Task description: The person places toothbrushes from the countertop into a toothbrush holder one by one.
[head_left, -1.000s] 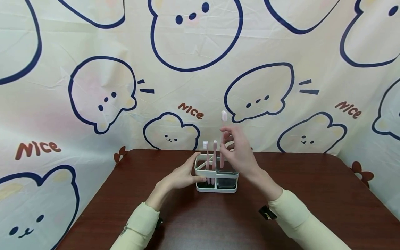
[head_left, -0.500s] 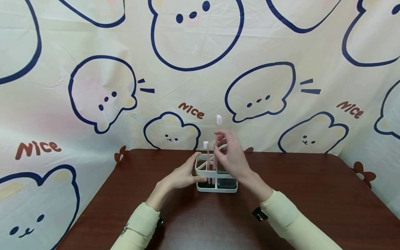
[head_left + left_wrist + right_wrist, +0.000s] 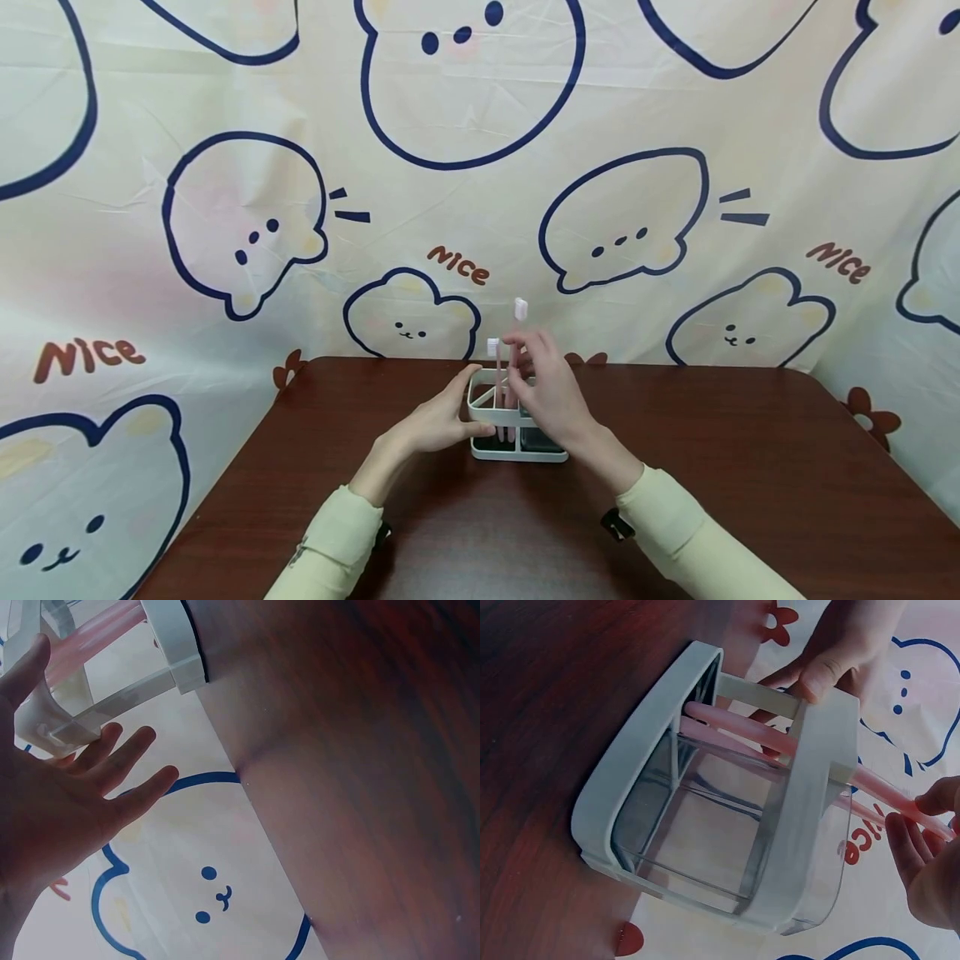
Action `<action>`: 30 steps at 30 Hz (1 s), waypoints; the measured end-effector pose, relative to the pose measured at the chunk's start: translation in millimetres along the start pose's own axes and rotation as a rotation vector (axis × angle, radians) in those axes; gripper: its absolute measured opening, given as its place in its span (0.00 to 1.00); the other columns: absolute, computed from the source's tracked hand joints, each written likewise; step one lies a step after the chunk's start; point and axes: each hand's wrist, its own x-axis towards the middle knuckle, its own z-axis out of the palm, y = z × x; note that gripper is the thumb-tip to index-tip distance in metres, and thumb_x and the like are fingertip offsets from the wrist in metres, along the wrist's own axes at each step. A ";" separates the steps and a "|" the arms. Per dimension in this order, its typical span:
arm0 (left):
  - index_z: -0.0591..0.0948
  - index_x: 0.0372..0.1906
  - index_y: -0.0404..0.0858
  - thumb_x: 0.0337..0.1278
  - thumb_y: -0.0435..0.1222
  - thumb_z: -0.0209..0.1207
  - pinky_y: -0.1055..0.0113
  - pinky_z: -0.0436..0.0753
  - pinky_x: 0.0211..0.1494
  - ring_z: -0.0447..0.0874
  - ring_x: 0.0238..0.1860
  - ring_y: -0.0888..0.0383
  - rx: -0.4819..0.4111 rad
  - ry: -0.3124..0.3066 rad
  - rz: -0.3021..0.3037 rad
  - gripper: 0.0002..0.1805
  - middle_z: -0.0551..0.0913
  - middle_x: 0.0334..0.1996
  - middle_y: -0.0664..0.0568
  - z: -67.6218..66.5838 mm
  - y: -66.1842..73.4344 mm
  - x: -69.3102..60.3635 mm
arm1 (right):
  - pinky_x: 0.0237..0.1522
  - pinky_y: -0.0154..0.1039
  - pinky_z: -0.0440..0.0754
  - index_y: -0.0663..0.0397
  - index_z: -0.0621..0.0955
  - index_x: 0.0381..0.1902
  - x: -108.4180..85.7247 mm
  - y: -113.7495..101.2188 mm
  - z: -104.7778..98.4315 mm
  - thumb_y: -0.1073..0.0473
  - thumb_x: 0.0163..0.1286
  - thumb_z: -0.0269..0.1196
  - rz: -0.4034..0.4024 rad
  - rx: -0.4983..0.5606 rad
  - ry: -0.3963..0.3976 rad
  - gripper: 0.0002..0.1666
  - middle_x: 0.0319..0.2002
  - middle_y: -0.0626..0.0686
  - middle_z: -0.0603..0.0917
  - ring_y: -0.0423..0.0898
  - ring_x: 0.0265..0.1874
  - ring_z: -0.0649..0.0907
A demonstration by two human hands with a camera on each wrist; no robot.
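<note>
A pale grey toothbrush holder (image 3: pixel 491 415) stands on the table. My left hand (image 3: pixel 433 423) grips its upper rim at the left, thumb in front and fingers behind. My right hand (image 3: pixel 555 393) pinches a pink toothbrush (image 3: pixel 521 310), head up and slightly tilted, over the middle of the holder. In the right wrist view this toothbrush (image 3: pixel 889 795) passes down through the upper frame. Another pink toothbrush (image 3: pixel 492 347) stands in the holder just left of it. My right hand covers part of the holder's right side, where a clear cup (image 3: pixel 652 802) sits.
The dark brown wooden table (image 3: pixel 480 525) spreads around the holder and under both forearms. Behind its far edge hangs a pale curtain (image 3: pixel 465 208) printed with blue-outlined cartoon faces. Each wrist carries a small black device (image 3: pixel 618 525).
My right hand has moved left and down with the pinched toothbrush, from above the clear cup to the holder's middle. My left hand has stayed on the rim.
</note>
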 end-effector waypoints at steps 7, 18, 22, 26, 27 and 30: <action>0.52 0.76 0.53 0.56 0.45 0.70 0.39 0.70 0.68 0.74 0.61 0.50 -0.003 0.000 0.010 0.49 0.68 0.67 0.49 0.0 0.0 -0.1 | 0.39 0.41 0.88 0.53 0.77 0.52 -8.8 3.8 2.7 0.70 0.62 0.68 -0.013 -0.107 -0.016 0.21 0.45 0.53 0.80 0.44 0.39 0.85; 0.51 0.77 0.52 0.55 0.48 0.70 0.40 0.70 0.68 0.74 0.61 0.51 0.015 0.004 0.005 0.50 0.67 0.68 0.49 0.0 -1.5 1.4 | 0.42 0.38 0.87 0.48 0.83 0.44 -17.0 12.2 3.8 0.64 0.61 0.71 -0.056 -0.318 -0.061 0.13 0.40 0.49 0.84 0.43 0.38 0.82; 0.51 0.77 0.53 0.54 0.49 0.70 0.40 0.70 0.68 0.74 0.61 0.51 0.023 0.005 -0.005 0.51 0.66 0.70 0.49 0.2 -1.5 1.1 | 0.41 0.40 0.85 0.47 0.85 0.43 -20.5 16.3 5.0 0.62 0.61 0.72 -0.082 -0.366 -0.061 0.12 0.38 0.47 0.86 0.44 0.37 0.81; 0.51 0.77 0.54 0.54 0.49 0.70 0.40 0.71 0.67 0.74 0.61 0.52 0.023 0.005 -0.007 0.50 0.66 0.70 0.49 0.2 -1.4 0.7 | 0.41 0.43 0.82 0.43 0.87 0.42 -24.0 19.8 5.2 0.61 0.61 0.72 -0.120 -0.392 -0.043 0.11 0.37 0.46 0.88 0.45 0.34 0.81; 0.51 0.76 0.54 0.54 0.49 0.70 0.41 0.71 0.67 0.74 0.61 0.52 0.023 0.006 -0.008 0.50 0.66 0.70 0.49 0.2 -1.4 0.5 | 0.41 0.43 0.82 0.42 0.87 0.42 -24.8 20.2 4.6 0.61 0.61 0.72 -0.131 -0.395 -0.038 0.11 0.36 0.46 0.88 0.44 0.34 0.81; 0.51 0.76 0.54 0.54 0.49 0.70 0.41 0.71 0.67 0.74 0.61 0.52 0.028 0.007 -0.011 0.50 0.66 0.70 0.48 0.1 -1.5 0.1 | 0.42 0.44 0.81 0.40 0.88 0.44 -27.1 20.9 1.9 0.58 0.62 0.71 -0.158 -0.415 -0.024 0.11 0.36 0.45 0.88 0.44 0.33 0.83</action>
